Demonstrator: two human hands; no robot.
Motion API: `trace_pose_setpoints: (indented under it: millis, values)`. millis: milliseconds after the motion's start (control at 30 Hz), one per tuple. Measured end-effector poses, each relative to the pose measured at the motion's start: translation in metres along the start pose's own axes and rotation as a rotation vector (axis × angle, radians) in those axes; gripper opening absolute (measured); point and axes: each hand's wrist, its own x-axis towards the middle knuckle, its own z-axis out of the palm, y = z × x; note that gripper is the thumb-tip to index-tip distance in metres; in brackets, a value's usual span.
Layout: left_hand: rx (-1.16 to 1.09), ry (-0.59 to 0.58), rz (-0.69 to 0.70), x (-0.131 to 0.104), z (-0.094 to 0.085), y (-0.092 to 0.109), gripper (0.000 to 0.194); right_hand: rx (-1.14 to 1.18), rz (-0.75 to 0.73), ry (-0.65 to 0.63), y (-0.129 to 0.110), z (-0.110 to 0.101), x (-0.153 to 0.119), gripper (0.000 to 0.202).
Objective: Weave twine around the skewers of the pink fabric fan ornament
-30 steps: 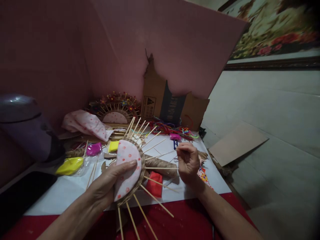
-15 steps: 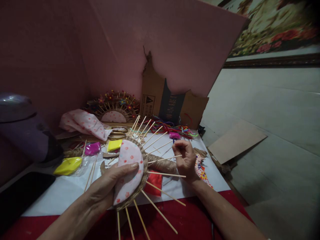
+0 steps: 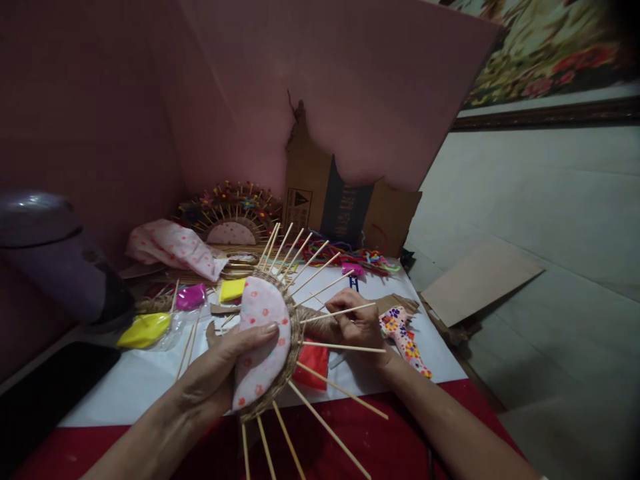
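Observation:
A half-round piece [image 3: 263, 340] covered in white cloth with red prints is held upright, its twine-wrapped curved edge facing right. Thin wooden sticks [image 3: 330, 437] fan out from that edge. My left hand [image 3: 213, 367] grips the piece from the left, thumb on its front face. Behind the sticks, to the right, my right hand [image 3: 357, 327] has its fingers bent together beside a roll of brown twine [image 3: 320, 325]; what is between its fingertips is too small to make out. A red packet [image 3: 313, 365] lies below the roll.
Yellow [image 3: 145, 331] and magenta [image 3: 191, 297] packets, a dark flat object [image 3: 60, 383] and a purple bottle [image 3: 50, 267] are at left. Behind stand a finished-looking half-round piece [image 3: 231, 233] and torn cardboard [image 3: 305, 173]. Flowered cloth [image 3: 405, 340] lies at right.
My right hand has moved left and slightly down, closer to the twine roll and the half-round piece. My left hand keeps its hold. The whole view has shifted slightly.

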Motion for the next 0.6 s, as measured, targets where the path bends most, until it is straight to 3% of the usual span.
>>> trace_pose_setpoints:
  millis: [233, 467, 600]
  values:
    - [-0.021, -0.06, 0.002, -0.001, 0.0051, -0.0028, 0.036, -0.005, 0.064, -0.044, -0.0024, 0.0053, -0.0011, 0.01]
    - [-0.034, -0.04, -0.012, -0.0018, 0.0044, -0.0049, 0.04, 0.0, 0.065, -0.085, -0.0041, 0.0078, -0.0032, 0.011]
    - [-0.039, -0.074, -0.01, -0.0013, 0.0026, -0.0048, 0.045, -0.022, 0.086, -0.038, -0.003, 0.0066, -0.0034, 0.013]
